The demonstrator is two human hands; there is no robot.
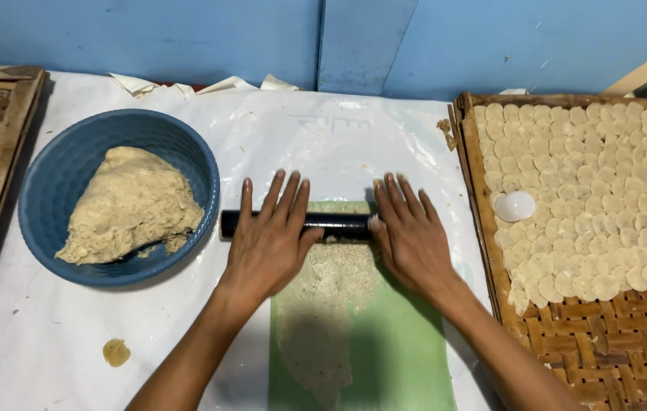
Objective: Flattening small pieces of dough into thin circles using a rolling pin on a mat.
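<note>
A black rolling pin [336,223] lies across the far end of a green sheet [407,342]. My left hand [270,236] and my right hand [409,232] rest flat on top of it, fingers spread and pointing away from me. A thin, rough strip of flattened tan dough [323,320] runs down the green sheet toward me, under and behind the pin. Most of the pin's ends are hidden by my palms.
A blue bowl [57,175] at the left holds a big lump of dough [129,205]. A woven bamboo tray [567,335] at the right carries several rows of small dough discs and a white round cutter [515,205]. A dough scrap [116,352] lies on the white plastic cover.
</note>
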